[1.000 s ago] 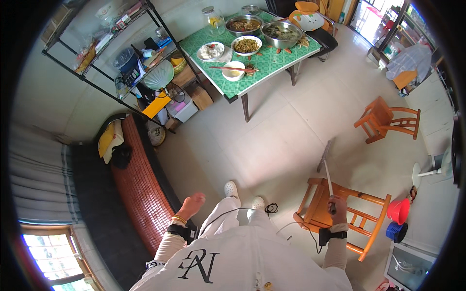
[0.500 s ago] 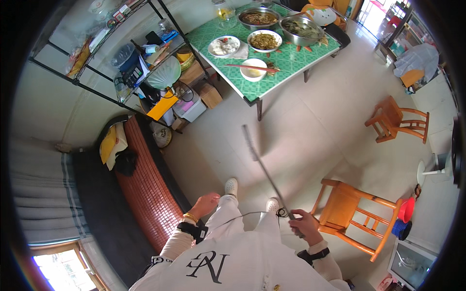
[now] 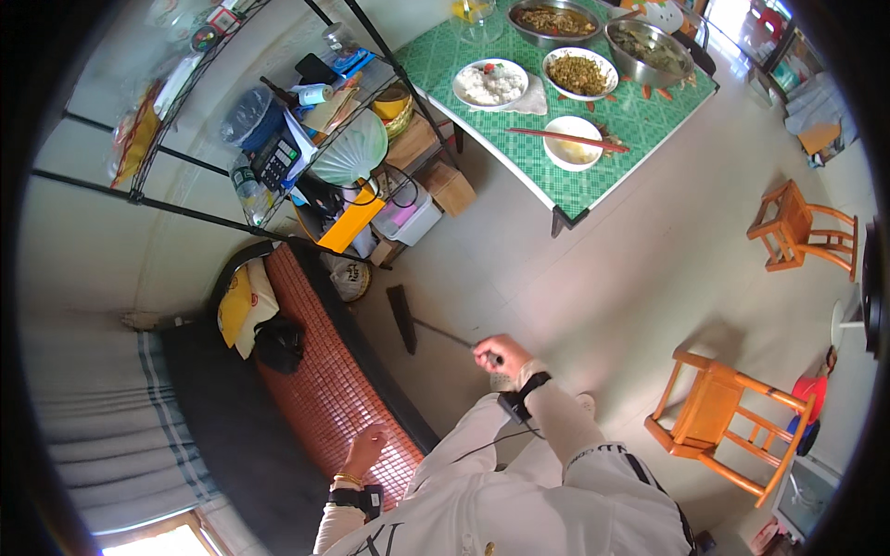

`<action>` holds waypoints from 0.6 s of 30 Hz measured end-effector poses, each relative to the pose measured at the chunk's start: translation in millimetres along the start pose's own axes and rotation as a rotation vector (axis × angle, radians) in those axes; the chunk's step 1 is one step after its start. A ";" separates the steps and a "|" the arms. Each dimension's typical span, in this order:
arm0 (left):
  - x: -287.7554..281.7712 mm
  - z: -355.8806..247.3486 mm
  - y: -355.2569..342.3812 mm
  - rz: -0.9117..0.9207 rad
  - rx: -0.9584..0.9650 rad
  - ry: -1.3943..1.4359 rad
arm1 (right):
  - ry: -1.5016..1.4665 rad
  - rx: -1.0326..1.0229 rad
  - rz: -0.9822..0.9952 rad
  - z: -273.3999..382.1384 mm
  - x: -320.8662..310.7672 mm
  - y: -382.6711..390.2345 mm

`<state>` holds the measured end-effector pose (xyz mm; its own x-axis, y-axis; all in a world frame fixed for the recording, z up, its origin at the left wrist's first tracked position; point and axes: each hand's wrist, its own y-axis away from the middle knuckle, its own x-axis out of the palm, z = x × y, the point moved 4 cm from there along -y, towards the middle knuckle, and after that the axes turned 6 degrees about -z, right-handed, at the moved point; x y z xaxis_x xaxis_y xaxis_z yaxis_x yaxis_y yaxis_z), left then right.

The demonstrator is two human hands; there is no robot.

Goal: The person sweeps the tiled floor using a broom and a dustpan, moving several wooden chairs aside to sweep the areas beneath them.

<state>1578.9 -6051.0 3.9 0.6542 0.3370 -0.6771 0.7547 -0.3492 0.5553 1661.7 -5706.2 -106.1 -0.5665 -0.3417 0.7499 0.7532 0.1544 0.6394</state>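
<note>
My right hand (image 3: 503, 354) is closed around the handle of a long thin broom (image 3: 401, 320). The dark broom head is low over the floor, off to the left beside the front of the sofa. My left hand (image 3: 366, 448) hangs empty over the red woven mat (image 3: 348, 398) on the sofa, fingers loosely apart. A black band and thin cable are on my right wrist.
A green-topped table (image 3: 519, 167) with bowls of food stands ahead. Shelves (image 3: 306, 130) holding household things line the left wall. On the right are a wooden chair (image 3: 709, 408) and a smaller wooden chair (image 3: 788, 222). A bag (image 3: 348, 275) sits by the sofa end.
My right hand has swept forward and left across my body, carrying the broom head left toward the sofa. The left hand has moved lower, over the mat. My view has shifted left.
</note>
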 end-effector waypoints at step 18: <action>23.2 -78.3 -40.1 0.193 0.095 -0.129 | -0.327 -0.271 -0.402 51.4 -104.9 124.5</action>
<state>1567.7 -5960.8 3.8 0.7693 0.1443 -0.6224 0.6047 -0.4789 0.6364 1797.7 -5603.4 -96.5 -0.8668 -0.0142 0.4985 0.4922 -0.1855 0.8505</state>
